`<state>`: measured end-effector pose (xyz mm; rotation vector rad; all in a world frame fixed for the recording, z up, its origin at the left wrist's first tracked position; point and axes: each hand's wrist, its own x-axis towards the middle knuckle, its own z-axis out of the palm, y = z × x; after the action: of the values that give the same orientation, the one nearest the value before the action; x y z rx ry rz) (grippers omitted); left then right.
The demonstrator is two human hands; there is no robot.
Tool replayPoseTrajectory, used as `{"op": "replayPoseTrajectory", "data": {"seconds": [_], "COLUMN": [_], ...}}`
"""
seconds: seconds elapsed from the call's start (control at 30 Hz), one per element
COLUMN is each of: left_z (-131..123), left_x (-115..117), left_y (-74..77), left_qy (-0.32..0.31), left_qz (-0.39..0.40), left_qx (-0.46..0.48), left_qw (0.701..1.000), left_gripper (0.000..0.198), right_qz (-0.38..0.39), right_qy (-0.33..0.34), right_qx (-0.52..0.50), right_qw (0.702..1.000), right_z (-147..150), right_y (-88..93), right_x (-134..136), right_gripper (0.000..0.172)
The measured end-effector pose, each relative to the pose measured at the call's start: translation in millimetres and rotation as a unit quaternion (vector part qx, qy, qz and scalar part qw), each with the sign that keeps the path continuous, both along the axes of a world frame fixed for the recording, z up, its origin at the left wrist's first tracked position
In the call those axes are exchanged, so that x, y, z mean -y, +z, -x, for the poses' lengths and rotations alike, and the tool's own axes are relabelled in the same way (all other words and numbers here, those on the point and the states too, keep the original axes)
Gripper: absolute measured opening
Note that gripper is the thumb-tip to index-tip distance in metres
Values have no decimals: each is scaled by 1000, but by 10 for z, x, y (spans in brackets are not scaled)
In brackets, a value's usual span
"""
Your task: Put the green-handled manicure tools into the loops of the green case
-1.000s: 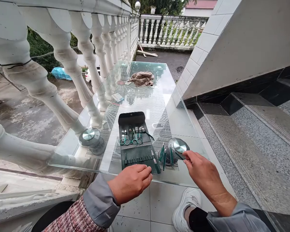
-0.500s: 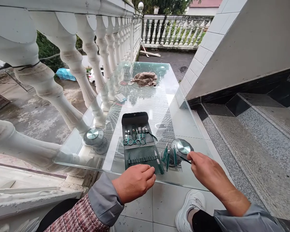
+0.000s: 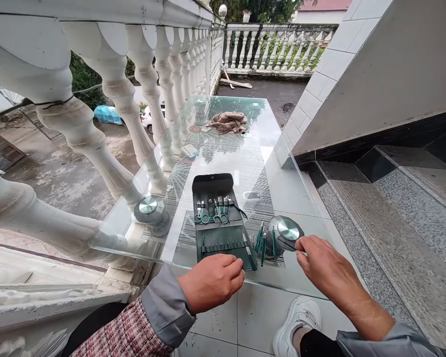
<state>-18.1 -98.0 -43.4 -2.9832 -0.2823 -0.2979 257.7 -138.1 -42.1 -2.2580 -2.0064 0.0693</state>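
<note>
A dark green manicure case (image 3: 223,238) lies unfolded on the glass table. Scissors (image 3: 201,216) and nail clippers (image 3: 226,202) sit in its upper part; a few slim tools are in the loops of the lower part. My left hand (image 3: 213,281) is closed at the case's near edge, its fingertips partly hidden. Between the thumb and fingers of my right hand (image 3: 321,260) is a slim dark manicure tool (image 3: 287,244), its kind unclear. Just left of it, several green-handled manicure tools (image 3: 263,243) rest on the glass beside the case.
The glass table (image 3: 301,198) stands on round metal-capped supports (image 3: 148,206). A brown cloth (image 3: 227,122) and a small box (image 3: 189,150) lie farther back. White balusters (image 3: 107,94) line the left side; stone steps (image 3: 375,213) rise on the right.
The view has shifted slightly, so everything appears a little farther right. Both hands keep nearly the same places, the right one still pinching the slim tool.
</note>
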Motion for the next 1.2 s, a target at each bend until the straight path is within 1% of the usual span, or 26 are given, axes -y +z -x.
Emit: {"op": "replayPoseTrajectory", "data": {"seconds": [0.07,0.13,0.17,0.23,0.3,0.33,0.4,0.6,0.73,0.93,1.07,1.2], "left_z": [-2,-4,-6,-9,-11,-11,-11,-11,-10,-9,-8,-8], "left_x": [-1,-2,-2,-1,1,2,4,5,5,4,3,8], "left_y": [-2,-1,1,6,13,16,20,9,-6,-18,-23,-24], "left_qy": [-3,-5,-6,-6,-3,-1,1,-5,-3,-3,-5,-3], "left_qz": [-4,-6,-7,-7,-7,-6,-4,-5,-7,-11,-14,-15], "left_qx": [2,2,2,4,6,7,8,17,14,11,21,19], "left_qw": [1000,1000,1000,1000,1000,1000,1000,1000,1000,1000,1000,1000], "left_gripper": [15,16,17,18,19,19,21,23,22,22,22,19], "right_qz": [-29,-37,-27,25,98,127,160,171,163,158,136,121], "right_qy": [-9,-22,-28,-31,-34,-36,-38,-54,-55,-56,-56,-66], "right_qx": [-51,-149,-212,-347,-446,-476,-502,-506,-499,-481,-497,-507], "right_qw": [998,988,976,937,889,870,849,844,849,861,855,851], "right_z": [23,110,178,345,514,583,675,695,705,761,777,763], "right_y": [15,44,57,71,63,53,29,16,60,121,84,30], "right_x": [2,17,30,64,97,107,114,99,106,91,93,98], "right_gripper": [13,15,16,22,26,27,26,25,29,30,32,29]}}
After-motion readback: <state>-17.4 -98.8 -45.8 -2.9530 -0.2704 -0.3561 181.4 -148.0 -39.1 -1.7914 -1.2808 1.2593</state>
